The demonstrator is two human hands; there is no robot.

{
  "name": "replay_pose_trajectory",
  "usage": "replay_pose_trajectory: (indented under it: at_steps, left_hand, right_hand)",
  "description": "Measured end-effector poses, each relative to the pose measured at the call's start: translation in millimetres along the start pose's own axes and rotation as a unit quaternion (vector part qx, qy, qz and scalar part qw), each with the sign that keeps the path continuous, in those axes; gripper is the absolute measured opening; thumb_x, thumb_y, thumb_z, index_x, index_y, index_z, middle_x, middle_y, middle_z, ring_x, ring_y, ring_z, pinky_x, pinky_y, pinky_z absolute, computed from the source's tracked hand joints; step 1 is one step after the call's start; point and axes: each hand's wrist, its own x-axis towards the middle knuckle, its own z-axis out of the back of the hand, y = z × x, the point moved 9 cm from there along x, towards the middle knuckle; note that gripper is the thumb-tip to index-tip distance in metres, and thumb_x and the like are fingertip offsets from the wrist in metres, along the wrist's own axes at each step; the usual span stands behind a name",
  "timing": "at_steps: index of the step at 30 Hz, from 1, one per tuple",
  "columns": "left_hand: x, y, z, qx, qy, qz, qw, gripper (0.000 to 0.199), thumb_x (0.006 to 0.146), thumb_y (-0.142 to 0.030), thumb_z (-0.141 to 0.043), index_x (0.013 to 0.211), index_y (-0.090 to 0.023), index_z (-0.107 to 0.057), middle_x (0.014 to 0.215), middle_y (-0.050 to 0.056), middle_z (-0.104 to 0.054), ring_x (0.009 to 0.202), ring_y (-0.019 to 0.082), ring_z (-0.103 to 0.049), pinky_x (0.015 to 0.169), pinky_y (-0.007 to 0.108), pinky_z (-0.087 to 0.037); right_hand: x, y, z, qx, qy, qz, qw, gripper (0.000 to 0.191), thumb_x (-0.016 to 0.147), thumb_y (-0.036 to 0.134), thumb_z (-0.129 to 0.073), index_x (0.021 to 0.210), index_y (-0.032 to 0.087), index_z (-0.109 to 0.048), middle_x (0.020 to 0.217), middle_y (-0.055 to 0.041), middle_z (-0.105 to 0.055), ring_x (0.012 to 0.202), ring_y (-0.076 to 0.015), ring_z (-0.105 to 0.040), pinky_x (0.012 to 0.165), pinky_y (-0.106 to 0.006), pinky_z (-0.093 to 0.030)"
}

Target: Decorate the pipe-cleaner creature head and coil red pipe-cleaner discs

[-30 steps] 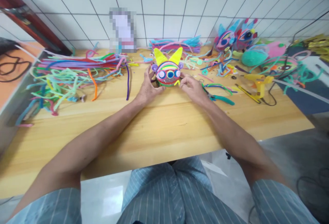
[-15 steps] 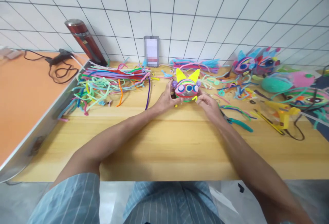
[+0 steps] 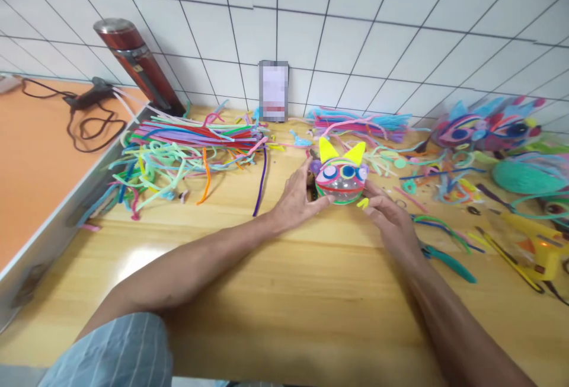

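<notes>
Two Hands (image 3: pixel 297 197) on a Yellow-Eared Ball Figure (image 3: pixel 341 188)

The left hand curls its fingers around one side of the clear ball figure, thumb at the front, near the middle of a wooden tabletop (image 3: pixel 275 280). The right hand (image 3: pixel 393 218), fingers narrowed, pinches a bent yellow pipe-cleaner piece (image 3: pixel 363 203) just beside the figure's lower edge. Teal-handled pliers (image 3: pixel 451 262) lie near the right wrist, a yellow glue gun (image 3: pixel 544 245) farther right.
</notes>
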Motion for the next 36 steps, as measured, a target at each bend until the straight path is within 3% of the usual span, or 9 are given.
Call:
replay_pose_trajectory:
  at_steps: [4,7,10,13,16,18,25,36]
  left_hand:
    - [-2.4,-14.6,12.8,0.063,-0.055,-0.064,0.994,0.100,0.091,-0.058,-0.081,0.167,-0.021,-0.026,0.166,0.025,-0.044,0.157,0.040,-0.043,0.128,0.062,-0.040]
    - [-7.2,-46.7,27.2,0.095,-0.101,-0.131,0.982,0.084,0.095,-0.052,-0.079,0.161,-0.022,-0.036,0.156,0.022,-0.053,0.148,0.036,-0.053,0.117,0.055,-0.053]
    - [-19.0,-86.7,22.2,0.084,-0.062,-0.208,0.972,0.065,0.099,-0.042,-0.076,0.153,-0.022,-0.046,0.133,0.016,-0.070,0.125,0.028,-0.069,0.104,0.045,-0.061]
    - [-33.0,-109.5,9.0,0.103,-0.019,-0.236,0.966,0.052,0.101,-0.033,-0.074,0.147,-0.021,-0.052,0.114,0.011,-0.077,0.105,0.024,-0.076,0.092,0.038,-0.064]
    - [-41.1,-113.9,-0.2,0.115,-0.006,-0.240,0.964,0.044,0.101,-0.025,-0.073,0.142,-0.019,-0.057,0.112,0.010,-0.079,0.100,0.022,-0.079,0.086,0.035,-0.065]
    - [-43.1,-113.2,-3.4,0.112,-0.003,-0.245,0.963,0.040,0.102,-0.024,-0.071,0.140,-0.019,-0.059,0.113,0.010,-0.080,0.101,0.021,-0.080,0.087,0.034,-0.066]
    - [-44.4,-111.8,-4.5,0.130,-0.005,-0.270,0.954,0.023,0.105,-0.015,-0.065,0.128,-0.018,-0.066,0.102,0.007,-0.084,0.086,0.016,-0.080,0.080,0.027,-0.065]
    - [-42.2,-103.9,-9.2,0.135,0.024,-0.246,0.959,0.017,0.104,-0.015,-0.063,0.119,-0.019,-0.071,0.094,0.005,-0.084,0.079,0.016,-0.079,0.076,0.028,-0.064]
  right_hand:
    - [-9.8,6.7,12.8,-0.061,-0.033,0.023,0.997,0.015,0.091,0.036,-0.073,0.082,0.026,-0.066,0.158,-0.0054,-0.063,0.138,-0.0316,-0.067,0.121,-0.057,-0.047]
    - [-19.8,32.4,17.9,-0.131,-0.058,0.067,0.987,0.011,0.093,0.031,-0.071,0.085,0.027,-0.065,0.144,-0.0074,-0.071,0.130,-0.0295,-0.069,0.115,-0.054,-0.051]
    - [-28.6,62.5,7.6,-0.170,-0.046,0.095,0.980,0.009,0.091,0.026,-0.069,0.084,0.027,-0.064,0.124,-0.0070,-0.077,0.119,-0.0279,-0.072,0.106,-0.048,-0.054]
    - [-30.9,77.7,-10.2,-0.173,-0.012,0.072,0.982,0.008,0.086,0.023,-0.065,0.080,0.026,-0.062,0.096,-0.0041,-0.078,0.093,-0.0233,-0.074,0.087,-0.038,-0.057]
    - [-29.3,71.0,-21.3,-0.147,0.008,-0.002,0.989,0.005,0.081,0.023,-0.062,0.078,0.025,-0.058,0.073,0.0014,-0.068,0.067,-0.0161,-0.064,0.064,-0.029,-0.048]
    - [-30.1,66.1,-26.1,-0.128,0.013,-0.026,0.991,0.004,0.078,0.024,-0.060,0.077,0.025,-0.057,0.069,0.0031,-0.063,0.062,-0.0141,-0.058,0.059,-0.027,-0.043]
    - [-37.8,60.0,-38.5,-0.144,0.043,-0.028,0.988,0.004,0.078,0.022,-0.059,0.078,0.024,-0.055,0.068,0.0033,-0.062,0.062,-0.0139,-0.056,0.062,-0.027,-0.043]
    - [-33.3,63.9,-31.2,-0.236,0.055,0.015,0.970,0.009,0.079,0.015,-0.061,0.076,0.024,-0.059,0.068,0.0029,-0.066,0.063,-0.0138,-0.060,0.064,-0.027,-0.044]
